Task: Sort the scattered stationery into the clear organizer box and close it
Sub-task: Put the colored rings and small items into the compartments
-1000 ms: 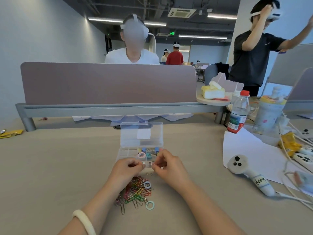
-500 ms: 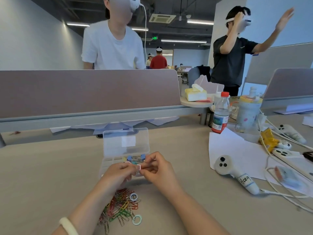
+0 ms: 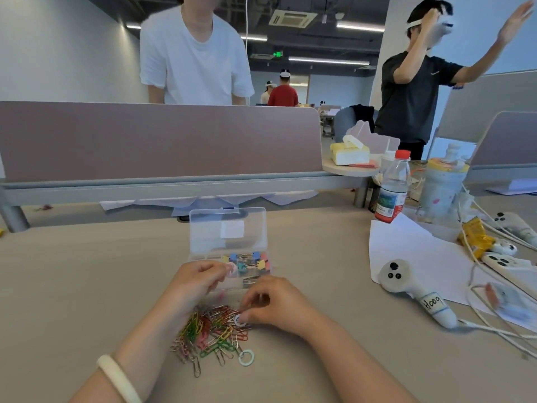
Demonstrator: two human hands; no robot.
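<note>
Step in hand: picking loose items off the pile, box not yet filled.

Organizer box [image 3: 203,258] sits on the table [image 3: 87,286] straight ahead, lid [image 3: 228,234] standing up and open. Binder clips [image 3: 250,260] are already in the far compartments. Near compartments mostly hidden behind the hands.

Paper clips [image 3: 209,330] are a tangled multicolour heap just in front of the box, between the forearms. Mint ring [image 3: 246,357] lies on the near edge of the heap, untouched.

Right hand [image 3: 276,306]: fingers curled down, thumb and forefinger pinching a white ring [image 3: 240,320] at the heap's right edge. The ring looks as if it is on the table or the clips, not lifted.

Left hand [image 3: 200,283]: fingers bent, tips at the box's near-left corner beside a pink ring [image 3: 231,269]. Blurred, so can't tell whether they hold that ring or it lies in the compartment.

Progress, my read: early. Nearly all the clips and at least two rings are out, lid open.

Next move needs:
- lift the white ring clear without dragging snagged clips along
- short carry forward over the box's near wall, dropping it in with the other ring
- clips are interlocked, so expect clumps rather than singles; pinch small bunches
- lid closes last, with nothing proud of the rim

Off to the right, not in the way: controller [image 3: 406,286] on a paper sheet [image 3: 421,251], water bottle [image 3: 392,187].
</note>
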